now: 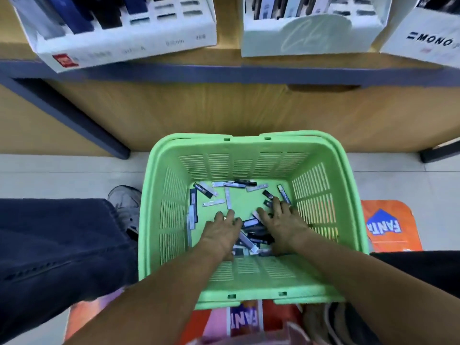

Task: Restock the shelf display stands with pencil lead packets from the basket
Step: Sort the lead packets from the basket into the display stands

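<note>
A green plastic basket (249, 144) stands on the floor below the shelf. Several slim pencil lead packets (216, 202), black and silver, lie scattered on its bottom, with a denser pile (254, 232) near the front. Both my hands are down inside the basket on either side of that pile. My left hand (220, 231) is bent down into the pile, its fingertips hidden. My right hand (283, 222) rests on packets with fingers spread and straight. Three white display stands sit on the shelf above: left (124, 43), middle (311, 38), and right, marked MONO (428, 41).
The wooden shelf has a dark front edge (224, 70) and dark legs (99, 135). A leg in dark trousers (57, 245) and a grey shoe (127, 197) are left of the basket. An orange Fanta mat (388, 225) lies under and right of it.
</note>
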`<state>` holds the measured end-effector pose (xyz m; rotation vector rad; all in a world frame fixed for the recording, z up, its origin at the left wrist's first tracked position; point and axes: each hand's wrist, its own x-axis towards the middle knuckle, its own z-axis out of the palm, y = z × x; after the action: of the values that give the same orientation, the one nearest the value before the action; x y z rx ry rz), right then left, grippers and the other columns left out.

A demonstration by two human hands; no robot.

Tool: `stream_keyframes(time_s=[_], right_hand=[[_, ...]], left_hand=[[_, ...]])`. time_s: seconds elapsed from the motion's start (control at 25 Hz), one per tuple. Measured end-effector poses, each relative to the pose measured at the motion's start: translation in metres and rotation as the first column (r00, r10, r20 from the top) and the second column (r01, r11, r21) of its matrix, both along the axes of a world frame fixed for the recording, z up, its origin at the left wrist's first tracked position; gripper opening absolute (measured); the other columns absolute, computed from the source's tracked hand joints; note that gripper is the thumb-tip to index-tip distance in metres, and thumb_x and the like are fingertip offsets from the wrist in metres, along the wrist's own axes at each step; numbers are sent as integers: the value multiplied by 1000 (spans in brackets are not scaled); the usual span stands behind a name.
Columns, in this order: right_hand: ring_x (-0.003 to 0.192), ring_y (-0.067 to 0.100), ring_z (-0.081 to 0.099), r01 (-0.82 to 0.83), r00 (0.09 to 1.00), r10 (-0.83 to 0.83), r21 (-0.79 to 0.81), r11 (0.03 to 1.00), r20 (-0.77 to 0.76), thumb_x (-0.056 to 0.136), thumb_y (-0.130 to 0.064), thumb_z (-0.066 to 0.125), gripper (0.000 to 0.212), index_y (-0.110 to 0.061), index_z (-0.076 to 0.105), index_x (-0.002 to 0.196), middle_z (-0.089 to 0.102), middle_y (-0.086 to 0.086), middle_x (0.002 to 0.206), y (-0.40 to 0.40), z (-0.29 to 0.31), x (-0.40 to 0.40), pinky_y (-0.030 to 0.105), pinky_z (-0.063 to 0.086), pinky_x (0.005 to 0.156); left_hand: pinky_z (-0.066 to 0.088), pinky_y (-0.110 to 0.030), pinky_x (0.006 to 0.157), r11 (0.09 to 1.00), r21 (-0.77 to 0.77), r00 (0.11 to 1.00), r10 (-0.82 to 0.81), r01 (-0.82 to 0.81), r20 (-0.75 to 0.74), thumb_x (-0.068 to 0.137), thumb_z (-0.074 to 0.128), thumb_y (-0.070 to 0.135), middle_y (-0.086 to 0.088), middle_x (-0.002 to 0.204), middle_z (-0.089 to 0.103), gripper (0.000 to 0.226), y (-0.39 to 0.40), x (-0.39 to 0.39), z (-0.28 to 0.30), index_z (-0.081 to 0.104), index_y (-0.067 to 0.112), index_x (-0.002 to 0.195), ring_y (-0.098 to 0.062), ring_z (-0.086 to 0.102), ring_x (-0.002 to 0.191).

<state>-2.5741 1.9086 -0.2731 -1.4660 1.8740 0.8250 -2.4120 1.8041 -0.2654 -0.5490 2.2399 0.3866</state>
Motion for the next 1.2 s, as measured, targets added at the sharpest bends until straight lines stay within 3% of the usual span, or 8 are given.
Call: stream_keyframes(time_s=[0.2,0.32,0.6,0.72,0.88,0.96,1.12,1.2], right_hand=[[149,51,4,-154,986,155,11,988,-61,82,-72,62,121,-21,-19,158,-15,32,161,3,-3,2,65,18,118],[150,49,5,-149,986,147,-19,989,-80,92,-59,59,110,-19,-19,157,-15,29,162,-1,0,3,64,21,118],[136,40,35,188,982,-189,-137,973,2,82,-60,70,119,-18,-11,159,25,24,151,-20,-1,-5,49,32,114],[101,31,60,385,922,-379,-100,917,74,88,-43,72,114,-15,-14,158,22,26,150,-21,-2,6,40,55,88],[78,29,61,631,771,-595,-143,763,229,89,-17,69,83,-17,13,150,29,23,142,-26,-9,15,36,56,66],[83,30,60,710,691,-651,-125,693,316,89,-20,70,68,-17,24,138,37,19,131,-28,-12,22,38,56,70],[111,34,60,783,581,-694,-57,620,425,89,-19,66,69,-15,30,147,46,17,132,-35,-11,32,40,53,96],[120,31,58,830,496,-735,-4,558,463,88,-12,66,71,-17,33,151,52,14,136,-38,-7,30,34,52,94]], left_hand=[[49,-46,92,987,-102,991,-127,123,-35,76,78,10,-14,137,34,84,3,0,-9,28,9,144,-32,40,122],[51,-43,87,991,-129,996,-49,39,-76,78,71,9,-11,132,40,69,4,-4,-14,35,9,137,-29,43,118],[46,-38,91,933,-94,936,341,-348,-84,89,63,27,-15,123,55,51,-8,-13,-24,42,6,130,-31,53,113],[44,-33,83,869,-17,865,490,-494,-113,92,60,31,-15,117,59,39,0,-19,-26,53,4,120,-29,54,107],[46,-35,87,826,21,815,561,-564,-144,98,55,40,-15,112,59,39,10,-34,-15,60,3,111,-28,55,105],[49,-35,80,715,128,700,699,-687,-148,98,59,37,-15,110,60,38,10,-41,-14,57,1,111,-30,61,100],[48,-31,64,268,346,270,962,-899,-42,97,57,26,-9,100,67,27,3,-50,-16,60,3,111,-27,63,83],[50,-31,63,56,426,89,994,-903,58,98,52,33,-8,97,67,32,8,-53,-16,60,6,114,-24,63,81]])
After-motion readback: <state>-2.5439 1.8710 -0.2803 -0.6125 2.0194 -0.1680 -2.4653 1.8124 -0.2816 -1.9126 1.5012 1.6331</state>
